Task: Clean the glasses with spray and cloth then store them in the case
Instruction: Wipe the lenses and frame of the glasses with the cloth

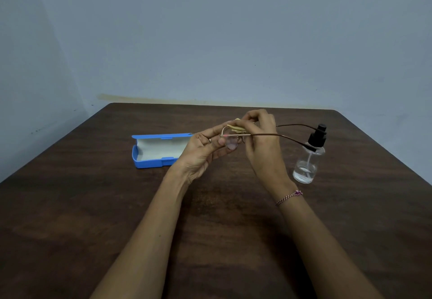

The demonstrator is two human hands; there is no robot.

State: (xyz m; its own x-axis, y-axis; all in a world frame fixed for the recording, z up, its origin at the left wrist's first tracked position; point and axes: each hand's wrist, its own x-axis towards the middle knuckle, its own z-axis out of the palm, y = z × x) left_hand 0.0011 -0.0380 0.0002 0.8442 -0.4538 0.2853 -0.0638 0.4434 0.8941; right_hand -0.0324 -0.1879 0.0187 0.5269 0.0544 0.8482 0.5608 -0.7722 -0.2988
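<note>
L hand (202,151) is pinching the glasses (231,143) at the frame, grip narrow, w/ one lens hanging just below the fingertips. R hand (261,135) is holding the yellow cloth (237,128) bunched on the other lens. Temples are sticking out right (over the spray bottle (308,160)). Open blue case (159,150) is lying left on the desk (210,216), behind the L hand.

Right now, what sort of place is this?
Likely a plain indoor room: a dark wooden table stands in a corner of bare blue-grey walls. An open blue case and a spray bottle sit on it; glasses and a cloth are held above it.
</note>
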